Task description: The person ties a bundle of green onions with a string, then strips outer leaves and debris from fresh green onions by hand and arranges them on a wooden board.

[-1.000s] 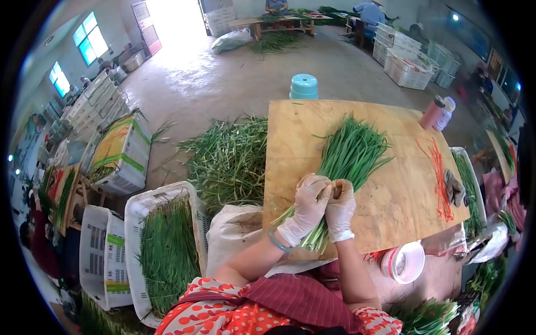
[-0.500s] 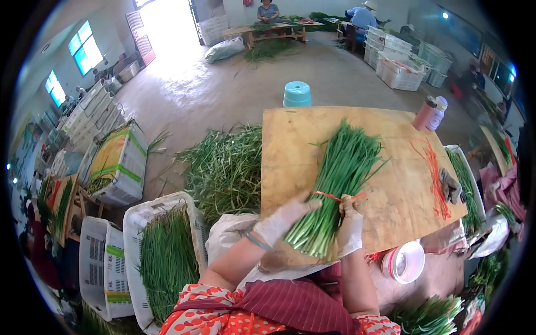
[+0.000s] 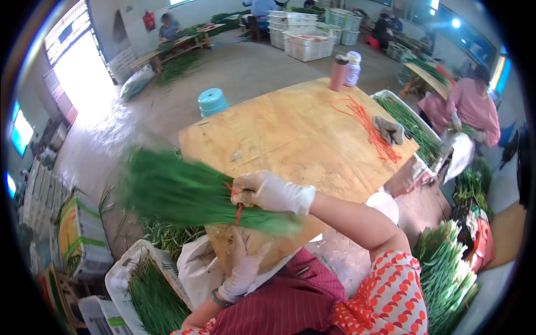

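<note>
A large bundle of green stalks (image 3: 173, 187), blurred by motion, is lifted over the left part of the wooden board (image 3: 268, 128). Round its middle runs a red tie (image 3: 238, 215). My gloved right hand (image 3: 271, 191) is closed on the bundle at the tie, from above. Below it my gloved left hand (image 3: 244, 265) has its fingers apart, their tips close under the stalks; whether they touch is unclear. Loose red strips (image 3: 368, 128) and a grey glove (image 3: 388, 130) lie at the board's right side.
Two bottles, one pink (image 3: 338, 72) and one lilac (image 3: 352, 68), stand at the board's far edge. A blue stool (image 3: 213, 102) is beyond it. White crates of greens (image 3: 120, 279) flank the board. A person in pink (image 3: 474, 106) sits at the right.
The bundle has been raised from the board and swung left, its leafy end now pointing left. My right hand grips it at the tie. The view has turned right.
</note>
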Demonstrator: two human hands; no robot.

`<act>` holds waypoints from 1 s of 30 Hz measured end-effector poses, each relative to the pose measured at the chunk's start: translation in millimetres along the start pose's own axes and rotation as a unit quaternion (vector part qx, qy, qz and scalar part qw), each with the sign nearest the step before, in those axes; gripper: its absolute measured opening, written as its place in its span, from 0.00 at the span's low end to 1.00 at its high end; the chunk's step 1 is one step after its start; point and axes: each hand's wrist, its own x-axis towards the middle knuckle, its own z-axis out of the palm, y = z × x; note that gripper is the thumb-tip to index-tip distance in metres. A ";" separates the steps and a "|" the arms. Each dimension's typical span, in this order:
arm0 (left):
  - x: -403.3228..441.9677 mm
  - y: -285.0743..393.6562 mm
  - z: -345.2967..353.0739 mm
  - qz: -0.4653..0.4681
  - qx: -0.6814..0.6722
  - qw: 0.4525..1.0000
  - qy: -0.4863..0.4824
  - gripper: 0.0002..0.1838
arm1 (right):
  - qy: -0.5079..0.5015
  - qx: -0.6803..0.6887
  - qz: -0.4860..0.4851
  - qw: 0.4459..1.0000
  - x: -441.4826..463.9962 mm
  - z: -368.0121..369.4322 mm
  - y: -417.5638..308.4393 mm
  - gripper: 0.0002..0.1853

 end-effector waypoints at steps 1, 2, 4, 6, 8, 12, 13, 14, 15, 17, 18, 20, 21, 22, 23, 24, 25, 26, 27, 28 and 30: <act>-0.2 -2.2 -5.7 -0.075 0.021 0.996 -0.046 0.44 | -0.016 -0.108 0.001 0.994 0.7 -0.4 3.2 0.10; 0.1 -0.9 -9.4 -0.116 -0.028 0.992 -0.043 0.34 | -0.009 -0.114 0.006 0.993 2.6 3.4 24.0 0.11; 6.4 21.5 -25.0 -0.066 0.087 0.991 -0.077 0.26 | 0.035 -0.084 0.011 0.996 1.7 16.0 68.7 0.11; 18.0 31.2 -28.4 0.076 0.231 0.970 0.000 0.14 | 0.076 0.000 0.022 0.997 2.9 20.6 78.0 0.11; 44.3 50.0 -18.3 0.193 0.251 0.947 0.059 0.21 | 0.068 -0.071 0.025 0.995 -0.8 24.6 67.9 0.10; 88.6 26.0 -17.9 0.261 0.414 0.872 0.032 0.31 | 0.138 0.036 0.045 0.989 -11.8 29.4 54.4 0.09; 88.5 15.9 -20.9 0.249 0.474 0.845 0.010 0.29 | 0.163 0.038 0.026 0.986 -14.2 31.2 47.5 0.07; 88.0 8.5 -23.4 0.234 0.533 0.813 -0.009 0.28 | 0.190 0.054 0.009 0.980 -9.1 33.8 58.4 0.07; 89.4 5.5 -27.0 0.237 0.528 0.815 -0.013 0.28 | 0.213 0.074 -0.007 0.974 -3.4 37.5 72.2 0.07; 92.6 2.6 -33.7 0.243 0.527 0.813 -0.041 0.24 | 0.223 0.113 -0.003 0.968 3.1 43.5 83.2 0.07; 92.8 3.8 -31.9 0.232 0.496 0.837 -0.015 0.18 | 0.228 0.156 -0.002 0.961 5.1 43.1 81.7 0.07; 95.4 -2.6 -35.1 0.240 0.492 0.837 -0.006 0.17 | 0.230 0.149 -0.008 0.962 3.2 43.0 77.5 0.07; 96.3 -3.4 -34.7 0.245 0.487 0.839 0.005 0.15 | 0.230 0.144 -0.012 0.962 1.6 43.3 75.5 0.07; 96.2 -2.9 -33.5 0.250 0.496 0.831 0.015 0.14 | 0.235 0.143 -0.022 0.961 1.4 43.7 79.1 0.08; 95.6 -0.9 -30.9 0.250 0.496 0.832 0.015 0.14 | 0.235 0.143 -0.021 0.961 0.6 43.5 79.0 0.08; 95.2 1.1 -27.9 0.224 0.495 0.839 0.026 0.13 | 0.231 0.160 -0.027 0.959 -0.9 42.9 77.7 0.08; 95.1 1.9 -26.0 0.199 0.494 0.846 0.037 0.13 | 0.226 0.178 -0.033 0.957 -2.4 42.9 76.5 0.08; 96.1 0.6 -25.5 0.197 0.494 0.846 0.038 0.13 | 0.225 0.178 -0.033 0.957 -3.1 43.7 75.3 0.08; 97.9 -2.0 -25.7 0.186 0.502 0.843 0.050 0.11 | 0.241 0.199 -0.026 0.950 -3.3 45.1 74.7 0.08; 98.8 -3.9 -26.3 0.174 0.511 0.840 0.061 0.10 | 0.258 0.219 -0.019 0.941 -3.5 46.6 74.8 0.08; 99.3 -3.3 -28.2 0.184 0.498 0.846 0.041 0.13 | 0.265 0.223 -0.021 0.938 -0.9 47.0 81.9 0.09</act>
